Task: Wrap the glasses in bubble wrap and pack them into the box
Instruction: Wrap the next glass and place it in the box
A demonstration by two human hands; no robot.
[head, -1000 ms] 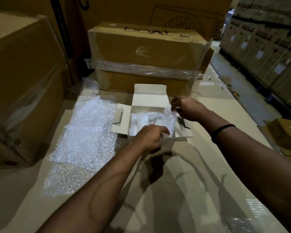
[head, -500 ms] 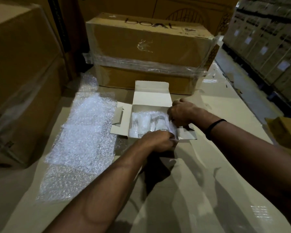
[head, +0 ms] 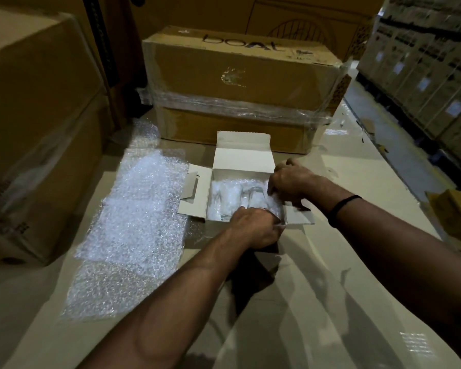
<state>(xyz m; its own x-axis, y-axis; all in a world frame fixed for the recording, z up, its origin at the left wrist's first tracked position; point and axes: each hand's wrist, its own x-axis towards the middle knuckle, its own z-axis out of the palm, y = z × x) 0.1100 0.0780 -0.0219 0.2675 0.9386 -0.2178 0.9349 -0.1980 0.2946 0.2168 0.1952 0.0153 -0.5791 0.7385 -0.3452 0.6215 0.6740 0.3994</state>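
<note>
Wrapped glasses [head: 228, 197]: in the white box [head: 244, 161], centre frame, lying near-to-far.
Left hand [head: 256, 227]: curled over their near-right end; fingertips hidden, so I cannot tell the grip.
Right hand [head: 290, 182]: at the box's right side, pinching the wrap.
Next: I'd tuck downward, directly beneath both hands.

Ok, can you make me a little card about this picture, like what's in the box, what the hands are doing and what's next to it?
box: small white box, flaps open
inside: wrapped glasses, clear shapes showing through the bubble wrap
left hand: left hand grips the wrap at the box's near right corner
right hand: right hand has fingers curled down onto the wrap at the right end; grip unclear
beside: bubble wrap sheet lying flat, left of the box
behind: brown carton banded with plastic film
</note>
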